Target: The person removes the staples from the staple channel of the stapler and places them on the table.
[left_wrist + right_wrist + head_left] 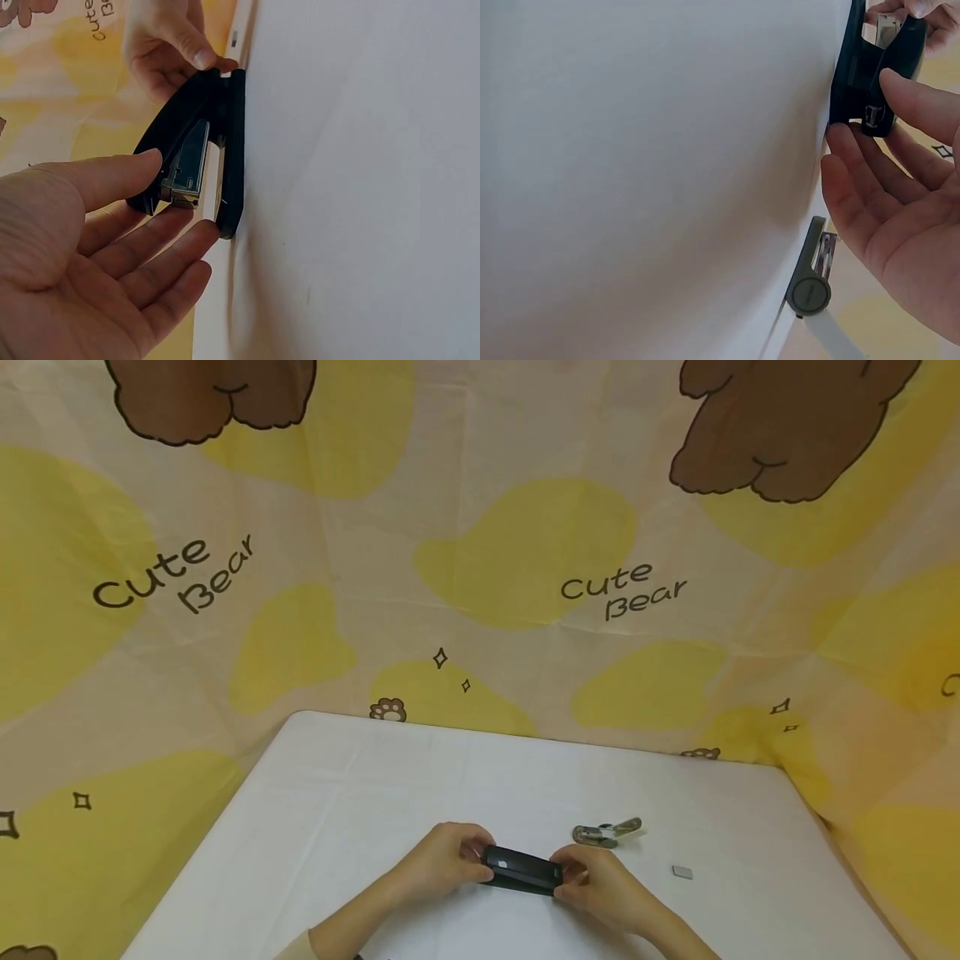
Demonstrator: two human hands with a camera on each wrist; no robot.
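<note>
A black stapler (522,869) lies lengthwise between my two hands just over the white table. My left hand (447,862) pinches its front end, thumb on the top arm and fingers at the underside. In the left wrist view the stapler's arm (172,120) stands apart from its base (235,165), and the metal magazine (193,161) shows between them. My right hand (596,885) grips the rear, hinge end between thumb and fingers. Behind the right hand, a small green stapler (596,836) sits on the table with its handle swung wide.
A small grey block (682,872), perhaps a strip of staples, lies on the table to the right of my right hand. The white table (405,777) meets a yellow-and-beige bear-print cloth (510,552) at its back and sides.
</note>
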